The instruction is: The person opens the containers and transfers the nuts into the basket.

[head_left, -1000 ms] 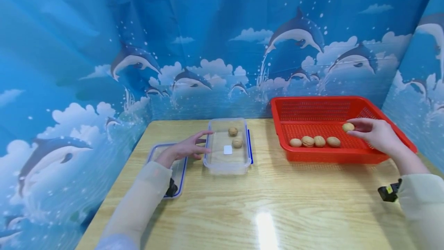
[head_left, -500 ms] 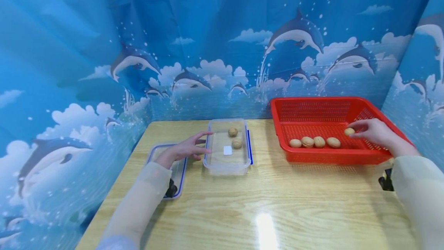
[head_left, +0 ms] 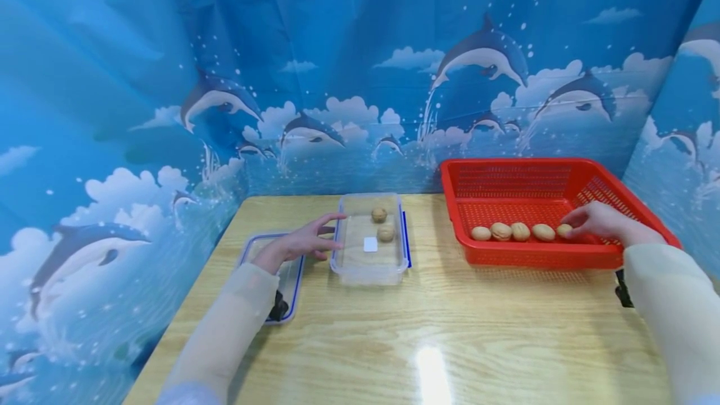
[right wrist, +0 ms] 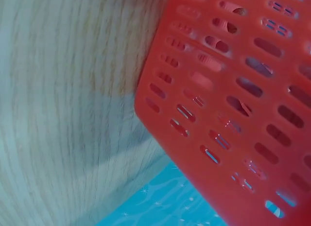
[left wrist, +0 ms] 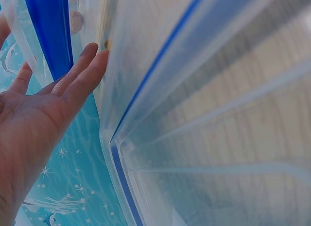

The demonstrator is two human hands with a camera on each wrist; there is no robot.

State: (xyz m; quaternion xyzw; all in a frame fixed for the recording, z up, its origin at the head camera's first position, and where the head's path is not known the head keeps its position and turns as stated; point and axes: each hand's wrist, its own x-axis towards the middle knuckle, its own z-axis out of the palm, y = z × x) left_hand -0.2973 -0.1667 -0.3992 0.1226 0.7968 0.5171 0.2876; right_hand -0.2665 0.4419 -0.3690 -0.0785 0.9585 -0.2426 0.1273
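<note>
In the head view my right hand (head_left: 603, 222) reaches into the red plastic basket (head_left: 534, 257) and pinches a walnut (head_left: 564, 230) between thumb and fingers. That walnut is at the right end of a row of several walnuts (head_left: 520, 232) along the basket's front side. My left hand (head_left: 306, 242), fingers extended and spread, is at the left side of a clear plastic container (head_left: 351, 255); two walnuts (head_left: 385, 233) and a small white square (head_left: 370, 244) show in it. In the right wrist view the basket's slotted wall (right wrist: 194, 90) hides most of the hand.
Under my left forearm lies a second clear piece with a blue-lined rim (head_left: 297, 289), partly covered. A blue flap (head_left: 407, 239) hangs at the container's right side. Behind the wooden table (head_left: 478, 330) hangs a dolphin-print curtain (head_left: 337, 67).
My right hand has moved down and slightly left with the walnut, bringing it to the end of the row in the basket. The left hand has stayed in place.
</note>
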